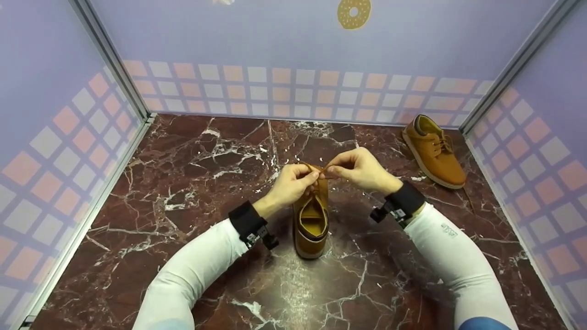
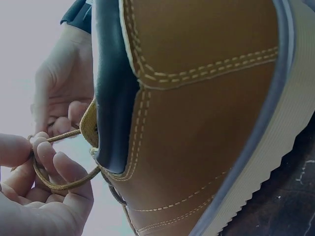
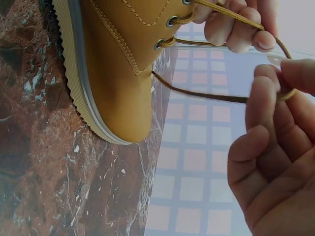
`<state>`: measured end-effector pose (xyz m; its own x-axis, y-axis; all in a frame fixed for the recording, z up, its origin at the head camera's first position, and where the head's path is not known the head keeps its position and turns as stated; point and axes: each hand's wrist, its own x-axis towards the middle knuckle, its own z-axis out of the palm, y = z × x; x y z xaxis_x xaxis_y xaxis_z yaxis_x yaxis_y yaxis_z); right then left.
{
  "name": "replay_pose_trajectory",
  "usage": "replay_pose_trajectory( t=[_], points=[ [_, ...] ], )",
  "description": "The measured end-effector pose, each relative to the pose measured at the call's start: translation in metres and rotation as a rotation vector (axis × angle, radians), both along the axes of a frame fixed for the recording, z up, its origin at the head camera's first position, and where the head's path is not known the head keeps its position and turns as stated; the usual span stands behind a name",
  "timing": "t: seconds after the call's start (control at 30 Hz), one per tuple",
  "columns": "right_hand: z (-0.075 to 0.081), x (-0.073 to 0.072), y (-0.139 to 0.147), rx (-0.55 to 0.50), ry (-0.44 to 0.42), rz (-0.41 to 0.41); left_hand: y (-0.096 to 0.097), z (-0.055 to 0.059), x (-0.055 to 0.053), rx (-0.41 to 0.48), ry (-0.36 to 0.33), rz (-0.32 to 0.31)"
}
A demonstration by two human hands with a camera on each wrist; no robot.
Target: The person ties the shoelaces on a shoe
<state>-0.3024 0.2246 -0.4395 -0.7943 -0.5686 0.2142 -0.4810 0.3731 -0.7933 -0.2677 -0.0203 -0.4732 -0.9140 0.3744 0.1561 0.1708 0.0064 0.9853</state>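
A tan leather shoe [image 1: 312, 229] stands upright with its toe pointing away and its heel toward me. Over its front, my left hand [image 1: 293, 183] pinches the brown shoelace [image 3: 211, 95] between thumb and finger. My right hand [image 1: 360, 170] pinches the lace too, just right of the left one, so the fingertips nearly meet. In the left wrist view the lace [image 2: 64, 186] bends in a loop over the left fingers, beside the dark padded collar [image 2: 115, 98]. Metal eyelets [image 3: 172, 21] with lace through them show in the right wrist view.
A second tan shoe [image 1: 435, 153], laced, stands at the back right near the wall, a lace end [image 1: 468, 199] trailing on the floor. Dark red marbled flooring [image 1: 206, 183] lies all around. Purple panels with pink and white squares [image 1: 302, 87] enclose the left, back and right sides.
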Motion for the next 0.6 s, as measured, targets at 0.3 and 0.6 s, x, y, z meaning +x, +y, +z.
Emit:
replay_pose_trajectory(
  t=[0.3,0.6],
  points=[
    [0.003,0.006,0.006,-0.021,0.09,-0.099,0.001,-0.002,-0.001,-0.02,0.001,0.018],
    [0.029,0.028,0.003,-0.155,-0.063,-0.003,0.003,-0.001,-0.001,-0.007,0.003,0.049]
  ],
)
